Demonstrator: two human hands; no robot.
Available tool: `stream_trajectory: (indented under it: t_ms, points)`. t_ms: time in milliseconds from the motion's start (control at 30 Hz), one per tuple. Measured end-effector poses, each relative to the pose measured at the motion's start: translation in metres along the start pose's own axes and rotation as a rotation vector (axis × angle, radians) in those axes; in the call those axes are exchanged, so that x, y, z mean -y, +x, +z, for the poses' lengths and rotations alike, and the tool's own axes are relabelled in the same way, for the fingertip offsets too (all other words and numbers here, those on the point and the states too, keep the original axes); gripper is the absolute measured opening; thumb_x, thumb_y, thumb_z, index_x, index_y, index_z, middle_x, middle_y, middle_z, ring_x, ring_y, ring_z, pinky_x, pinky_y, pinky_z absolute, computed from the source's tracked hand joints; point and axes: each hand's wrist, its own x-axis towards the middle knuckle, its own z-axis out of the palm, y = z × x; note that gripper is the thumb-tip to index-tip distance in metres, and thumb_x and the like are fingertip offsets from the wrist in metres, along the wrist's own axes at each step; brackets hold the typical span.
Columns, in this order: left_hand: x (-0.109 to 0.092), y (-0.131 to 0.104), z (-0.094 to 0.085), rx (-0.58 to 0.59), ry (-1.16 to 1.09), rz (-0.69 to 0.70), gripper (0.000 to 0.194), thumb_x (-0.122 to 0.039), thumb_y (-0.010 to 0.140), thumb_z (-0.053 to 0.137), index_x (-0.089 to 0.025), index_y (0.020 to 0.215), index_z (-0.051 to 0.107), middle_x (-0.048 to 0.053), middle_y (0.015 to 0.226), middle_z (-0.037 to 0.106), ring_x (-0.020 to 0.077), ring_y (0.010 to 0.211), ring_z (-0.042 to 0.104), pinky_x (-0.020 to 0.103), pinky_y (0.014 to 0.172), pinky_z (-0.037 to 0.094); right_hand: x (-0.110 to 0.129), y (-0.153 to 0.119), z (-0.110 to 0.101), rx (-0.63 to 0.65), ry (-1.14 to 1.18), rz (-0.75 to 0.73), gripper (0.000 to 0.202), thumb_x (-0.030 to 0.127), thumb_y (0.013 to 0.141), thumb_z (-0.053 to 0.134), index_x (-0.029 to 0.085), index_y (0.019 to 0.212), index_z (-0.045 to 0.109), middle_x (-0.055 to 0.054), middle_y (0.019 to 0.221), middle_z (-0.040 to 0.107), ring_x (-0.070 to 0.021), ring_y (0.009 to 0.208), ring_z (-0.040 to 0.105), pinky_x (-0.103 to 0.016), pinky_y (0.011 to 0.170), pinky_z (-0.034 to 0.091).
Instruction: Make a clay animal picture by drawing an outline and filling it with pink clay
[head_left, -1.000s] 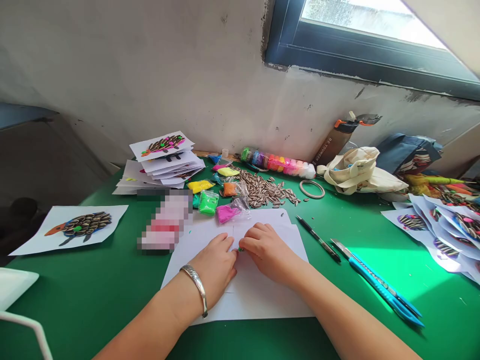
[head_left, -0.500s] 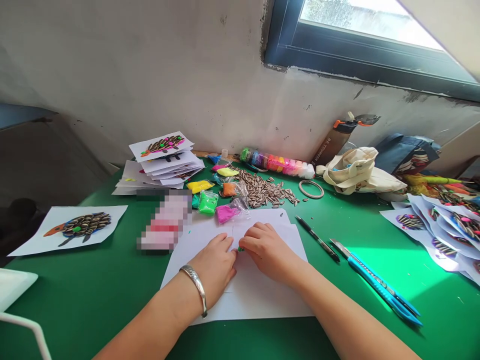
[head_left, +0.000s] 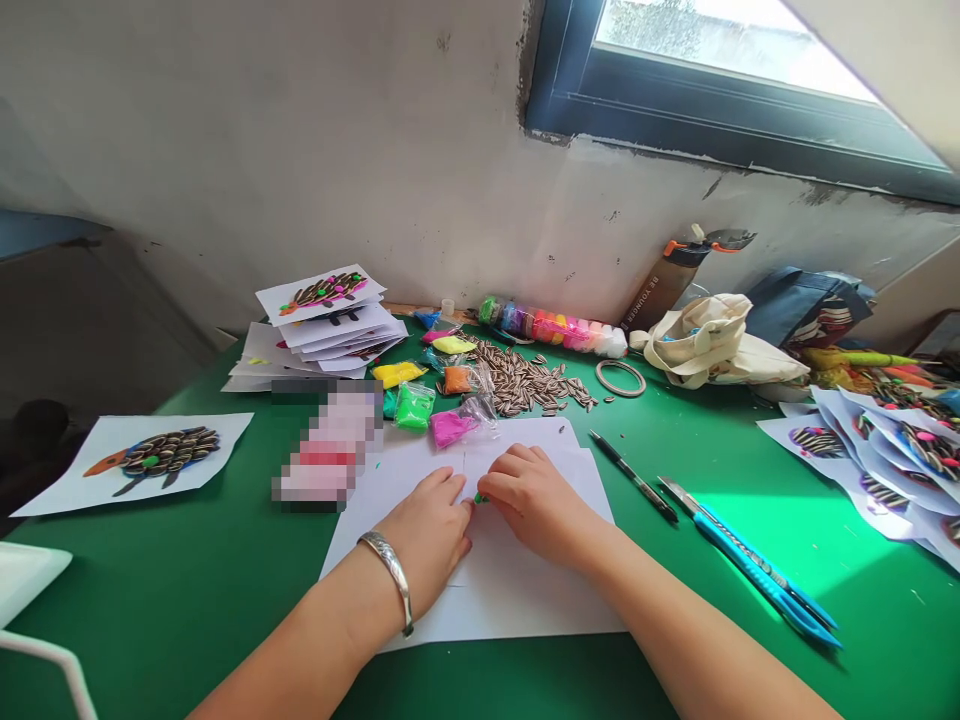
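On the left, a picture of a seed-covered animal (head_left: 169, 455) lay on the green table (head_left: 225, 580). The left hand (head_left: 431, 530) rested on white paper (head_left: 540, 600); whether its partly hidden fingers gripped anything could not be told. Just beside them, over the paper, green clay (head_left: 481, 498) sat pinched in the right hand's (head_left: 536, 500) fingertips. Farther right lay a pen (head_left: 634, 477), then a blue knife (head_left: 739, 550).

Right hand (head_left: 536, 505) pinches green bit (head_left: 481, 498) — left hand (head_left: 427, 535) beside it, on white paper (head_left: 532, 605).

I see smooth matt paper (head_left: 525, 605) under the fingers (head_left: 450, 482), glossy plastic packets (head_left: 415, 408) beyond, shiny metal bangle (head_left: 396, 567) behind, creased cloth bag (head_left: 697, 340) right.
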Motion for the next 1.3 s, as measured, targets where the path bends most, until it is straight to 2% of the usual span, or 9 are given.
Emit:
stream_trajectory:
  t_ms: [200, 367, 533, 700, 833, 933, 1033, 1200, 1300]
  points:
    - [0.002, -0.002, -0.002, 0.032, -0.009, 0.008, 0.010, -0.018, 0.082, 0.056, -0.017, 0.089, 0.063, 0.010, 0.107, 0.058, 0.0276, 0.115, 0.046, 0.042, 0.096, 0.043, -0.013, -0.009, -0.006, -0.102, 0.090, 0.068, 0.017, 0.011, 0.090, 0.048, 0.021, 0.086, 0.062, -0.003, 0.081, 0.061, -0.0165, 0.081, 0.046, -0.029, 0.072, 0.031]
    - [0.002, -0.003, -0.010, 0.067, -0.054, 0.001, 0.013, -0.019, 0.084, 0.055, -0.019, 0.095, 0.063, 0.010, 0.113, 0.058, 0.0273, 0.120, 0.045, 0.043, 0.101, 0.040, -0.020, -0.025, -0.008, -0.089, 0.139, 0.120, 0.018, 0.010, 0.090, 0.047, 0.021, 0.086, 0.061, -0.002, 0.080, 0.061, -0.0164, 0.079, 0.049, -0.030, 0.073, 0.036]
    - [-0.003, 0.001, -0.019, 0.136, -0.074, -0.023, 0.039, -0.019, 0.085, 0.056, -0.018, 0.124, 0.052, 0.011, 0.119, 0.058, 0.0289, 0.121, 0.045, 0.046, 0.102, 0.040, -0.012, -0.034, -0.014, -0.073, 0.186, 0.131, 0.019, 0.009, 0.090, 0.045, 0.021, 0.088, 0.060, -0.002, 0.082, 0.061, -0.0169, 0.082, 0.050, -0.029, 0.073, 0.040]
    - [-0.005, 0.001, -0.018, 0.085, -0.045, -0.025, 0.036, -0.019, 0.085, 0.056, -0.019, 0.120, 0.056, 0.012, 0.117, 0.060, 0.0291, 0.119, 0.048, 0.046, 0.100, 0.042, -0.014, -0.042, -0.021, -0.129, 0.220, 0.148, 0.019, 0.011, 0.091, 0.044, 0.021, 0.086, 0.059, -0.004, 0.082, 0.060, -0.0169, 0.078, 0.052, -0.029, 0.069, 0.042]
    - [-0.006, 0.000, -0.014, -0.021, -0.003, 0.000, 0.034, -0.017, 0.085, 0.055, -0.019, 0.119, 0.057, 0.013, 0.125, 0.057, 0.0303, 0.123, 0.046, 0.049, 0.101, 0.042, -0.027, -0.054, -0.020, -0.202, 0.237, 0.178, 0.018, 0.014, 0.091, 0.042, 0.021, 0.084, 0.058, -0.005, 0.078, 0.059, -0.0177, 0.075, 0.053, -0.029, 0.066, 0.043]
    - [-0.007, 0.004, -0.008, -0.085, 0.019, 0.040, 0.038, -0.019, 0.085, 0.056, -0.019, 0.124, 0.055, 0.013, 0.134, 0.052, 0.0313, 0.129, 0.040, 0.049, 0.104, 0.040, -0.038, -0.061, -0.015, -0.306, 0.347, 0.283, 0.015, 0.017, 0.089, 0.044, 0.021, 0.085, 0.058, -0.005, 0.081, 0.061, -0.0183, 0.078, 0.055, -0.031, 0.070, 0.045]
    - [-0.008, 0.009, 0.001, -0.053, 0.041, 0.050, 0.042, -0.024, 0.085, 0.058, -0.018, 0.126, 0.054, 0.013, 0.137, 0.050, 0.0320, 0.130, 0.039, 0.049, 0.104, 0.040, -0.044, -0.061, -0.010, -0.400, 0.479, 0.435, 0.011, 0.021, 0.086, 0.048, 0.021, 0.084, 0.059, -0.003, 0.083, 0.062, -0.0179, 0.079, 0.057, -0.030, 0.072, 0.045]
    - [-0.008, 0.012, 0.005, 0.040, 0.066, 0.019, 0.041, -0.025, 0.085, 0.059, -0.013, 0.124, 0.057, 0.017, 0.136, 0.050, 0.0354, 0.129, 0.040, 0.051, 0.105, 0.038, -0.045, -0.057, -0.005, -0.420, 0.589, 0.527, 0.012, 0.026, 0.084, 0.050, 0.019, 0.082, 0.060, -0.002, 0.081, 0.062, -0.0167, 0.074, 0.056, -0.028, 0.068, 0.045]
    - [-0.007, 0.012, 0.001, 0.069, 0.059, 0.034, 0.045, -0.026, 0.087, 0.055, -0.012, 0.130, 0.051, 0.016, 0.137, 0.049, 0.0335, 0.129, 0.040, 0.050, 0.106, 0.037, -0.045, -0.056, -0.004, -0.437, 0.617, 0.545, 0.012, 0.026, 0.083, 0.050, 0.019, 0.082, 0.060, -0.002, 0.081, 0.062, -0.0164, 0.074, 0.056, -0.028, 0.068, 0.045]
